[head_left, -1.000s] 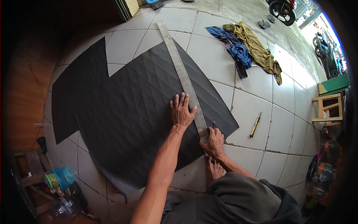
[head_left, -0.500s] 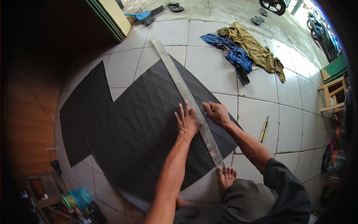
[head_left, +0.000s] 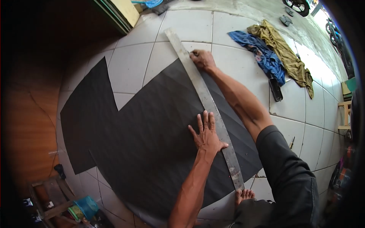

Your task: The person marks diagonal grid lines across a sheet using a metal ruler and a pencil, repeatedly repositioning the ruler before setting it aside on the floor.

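A long metal straightedge [head_left: 207,102] lies slantwise across a large black sheet [head_left: 152,125] with a faint diamond pattern. Fingers spread, my left hand [head_left: 207,137] presses flat on the sheet, its thumb over the straightedge. My right hand [head_left: 202,59] is closed beside the straightedge, near the sheet's far edge. Something small may be in those fingers, but I cannot make it out. My bare foot [head_left: 244,195] touches the straightedge's near end.
Blue cloth [head_left: 262,53] and olive cloth [head_left: 291,57] lie crumpled at the upper right, a black case [head_left: 275,90] beside them. A thin yellow-and-black tool [head_left: 292,142] rests on the tiles [head_left: 182,24]. A wooden stool [head_left: 345,114] stands right; a blue container [head_left: 86,207] is lower left.
My right hand has moved forward along the straightedge to the sheet's far edge. My left hand stays spread on the sheet and straightedge. The view has shifted.
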### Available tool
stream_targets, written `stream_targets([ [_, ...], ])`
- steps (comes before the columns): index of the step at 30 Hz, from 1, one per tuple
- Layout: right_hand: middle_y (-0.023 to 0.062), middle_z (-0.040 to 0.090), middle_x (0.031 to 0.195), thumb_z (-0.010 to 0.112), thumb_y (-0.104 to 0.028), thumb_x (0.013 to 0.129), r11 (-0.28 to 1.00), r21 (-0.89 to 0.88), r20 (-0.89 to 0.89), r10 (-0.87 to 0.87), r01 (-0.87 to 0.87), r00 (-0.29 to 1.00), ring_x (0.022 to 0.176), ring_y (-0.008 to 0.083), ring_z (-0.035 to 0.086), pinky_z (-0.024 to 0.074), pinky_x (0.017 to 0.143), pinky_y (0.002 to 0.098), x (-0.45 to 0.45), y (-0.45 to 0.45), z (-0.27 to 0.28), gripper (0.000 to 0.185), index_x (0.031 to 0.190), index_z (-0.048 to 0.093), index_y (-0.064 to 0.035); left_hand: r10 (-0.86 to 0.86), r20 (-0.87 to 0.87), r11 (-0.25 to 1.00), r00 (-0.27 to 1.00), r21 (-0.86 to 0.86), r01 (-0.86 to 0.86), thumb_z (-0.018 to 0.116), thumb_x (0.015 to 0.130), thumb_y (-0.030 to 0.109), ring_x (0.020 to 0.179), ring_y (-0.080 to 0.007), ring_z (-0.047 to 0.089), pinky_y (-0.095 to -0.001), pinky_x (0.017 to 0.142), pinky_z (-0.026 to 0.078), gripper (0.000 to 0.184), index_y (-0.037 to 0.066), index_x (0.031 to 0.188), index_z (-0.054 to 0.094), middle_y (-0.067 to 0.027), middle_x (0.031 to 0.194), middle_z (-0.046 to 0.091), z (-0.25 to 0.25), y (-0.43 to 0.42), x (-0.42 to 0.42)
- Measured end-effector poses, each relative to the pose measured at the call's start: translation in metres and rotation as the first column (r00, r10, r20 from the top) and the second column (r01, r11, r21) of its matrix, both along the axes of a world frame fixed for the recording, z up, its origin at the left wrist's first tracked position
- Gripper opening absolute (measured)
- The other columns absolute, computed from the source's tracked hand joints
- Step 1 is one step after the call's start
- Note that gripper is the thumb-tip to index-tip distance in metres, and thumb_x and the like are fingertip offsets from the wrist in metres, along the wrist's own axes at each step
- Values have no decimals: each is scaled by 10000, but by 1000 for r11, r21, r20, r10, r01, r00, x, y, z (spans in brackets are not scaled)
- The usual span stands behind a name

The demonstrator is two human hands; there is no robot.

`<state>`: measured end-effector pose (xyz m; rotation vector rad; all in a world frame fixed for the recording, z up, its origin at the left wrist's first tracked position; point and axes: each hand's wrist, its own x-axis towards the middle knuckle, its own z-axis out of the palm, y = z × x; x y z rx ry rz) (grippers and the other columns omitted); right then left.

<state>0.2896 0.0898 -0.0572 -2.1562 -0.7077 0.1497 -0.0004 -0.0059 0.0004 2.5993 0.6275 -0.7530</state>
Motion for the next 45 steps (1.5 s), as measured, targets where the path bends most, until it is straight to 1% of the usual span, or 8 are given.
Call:
stream_targets([
  [6,292,683,812,628,-289,834,980,-132,111,167,-152,980,799,447,702,563,743,503,-14,-20,7,331,902,730,19,-1,24,1000,1000,-3,2,860,563,696,1588,-310,-12,-685,1222,57,1486,145,1648,7,-61,1730,17,-3,1,-2],
  [10,186,646,775,733,-186,846,973,40,297,207,-229,932,737,401,634,498,669,490,-119,-161,-44,201,952,646,-39,-33,8,998,999,50,33,839,547,741,1586,-334,-14,-673,1225,51,1510,131,1648,5,-77,1729,29,-5,0,1],
  [17,146,641,730,739,-116,847,952,-167,-215,218,-256,952,665,328,619,511,601,437,-360,-414,58,112,901,681,-38,-46,52,998,998,39,44,850,573,724,1578,-378,-14,-668,1226,56,1506,97,1643,-4,-123,1724,-9,-11,1,-2],
  [22,201,627,662,675,-234,897,899,-213,-290,316,-383,903,615,415,637,522,565,481,-285,-359,40,224,819,617,-32,-45,15,997,999,57,44,858,589,700,1580,-372,-7,-654,1231,70,1492,73,1639,4,-142,1720,-6,-2,-3,2],
  [31,248,631,687,672,-336,944,961,-9,214,271,-276,938,597,436,639,499,551,495,-21,-50,-13,376,778,661,2,-18,2,998,1000,58,17,880,578,657,1585,-342,19,-643,1234,90,1468,88,1641,43,-133,1721,38,2,-6,4],
  [34,262,647,723,652,-317,939,977,84,48,192,-195,980,691,445,661,528,629,496,-22,-45,2,334,821,669,-5,-34,-15,998,999,57,35,870,587,665,1585,-338,21,-642,1234,103,1457,86,1641,46,-130,1721,41,4,-7,4],
  [39,202,571,743,685,-160,908,939,74,111,327,-336,939,694,426,572,467,621,483,-175,-219,-9,208,852,533,-28,-32,8,997,999,76,31,866,586,679,1584,-341,37,-642,1231,118,1466,86,1642,41,-141,1719,44,-2,-5,5],
  [45,123,517,601,751,-162,891,961,-108,-137,239,-254,961,541,316,567,464,514,437,-368,-422,55,249,762,572,-47,-54,61,996,997,80,49,878,578,674,1575,-383,48,-642,1228,142,1475,78,1640,47,-155,1716,51,-5,-4,0],
])
